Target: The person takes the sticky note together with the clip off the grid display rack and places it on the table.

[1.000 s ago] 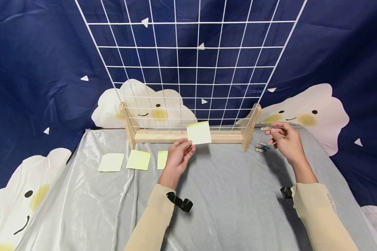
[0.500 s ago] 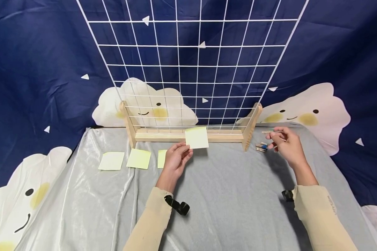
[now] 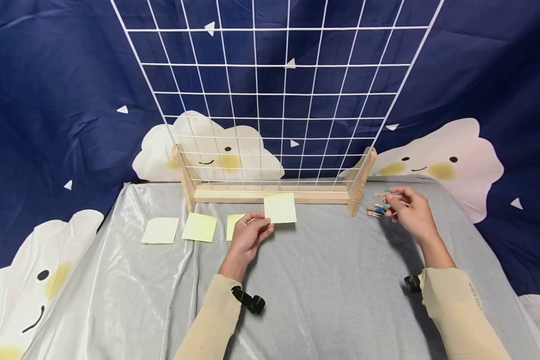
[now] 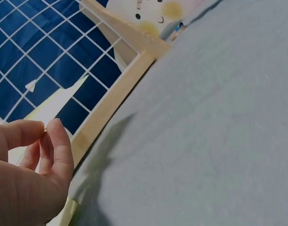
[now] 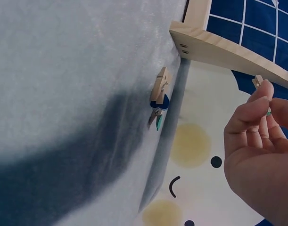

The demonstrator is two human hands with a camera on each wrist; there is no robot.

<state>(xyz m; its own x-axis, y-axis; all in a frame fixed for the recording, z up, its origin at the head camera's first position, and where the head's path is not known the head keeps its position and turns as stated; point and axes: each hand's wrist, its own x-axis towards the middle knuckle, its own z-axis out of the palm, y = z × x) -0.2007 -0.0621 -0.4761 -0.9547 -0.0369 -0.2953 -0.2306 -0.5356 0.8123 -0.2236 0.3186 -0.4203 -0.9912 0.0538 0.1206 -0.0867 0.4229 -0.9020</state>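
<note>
My left hand [image 3: 248, 235] pinches a pale yellow sticky note [image 3: 280, 208] by its lower left corner, between thumb and forefinger. The note hovers in front of the grid rack's wooden base bar [image 3: 234, 196]. Over at the right, my right hand [image 3: 413, 214] holds a small wooden clothespin [image 3: 380, 194] between thumb and fingertips, above the table. Below it lie several more clothespins [image 5: 160, 89] with blue and green decorations. In the right wrist view the held clothespin [image 5: 258, 80] shows only its wooden end and a bit of green; the fingers hide the rest.
A white wire grid [image 3: 270, 93] stands upright between two wooden side feet. On the grey cloth [image 3: 324, 280] to the left lie two sticky notes, one whitish [image 3: 160, 230] and one yellow [image 3: 199, 227]. A third note [image 3: 233, 226] is partly behind my left hand.
The left hand has drawn the sticky note slightly down and left, toward me. My right hand has lowered a little with the clothespin still pinched.
</note>
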